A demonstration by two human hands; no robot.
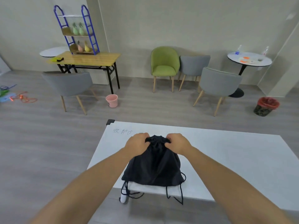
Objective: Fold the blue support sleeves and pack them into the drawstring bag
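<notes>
A black drawstring bag (153,167) lies on the white table (234,159), its gathered mouth pointing away from me and its cords hanging over the near edge. My left hand (136,143) grips the left side of the bunched mouth. My right hand (178,143) grips the right side of it. The mouth is cinched nearly closed between the two hands. No blue support sleeves are in view; what the bag holds is hidden.
Handwriting marks the table's far left corner (123,131). Beyond the table stand grey chairs (69,86), a green chair (164,65), a pink bucket (112,100), a red-lined bin (266,106), a wooden table with a blue rack (87,59) and a round table (249,59).
</notes>
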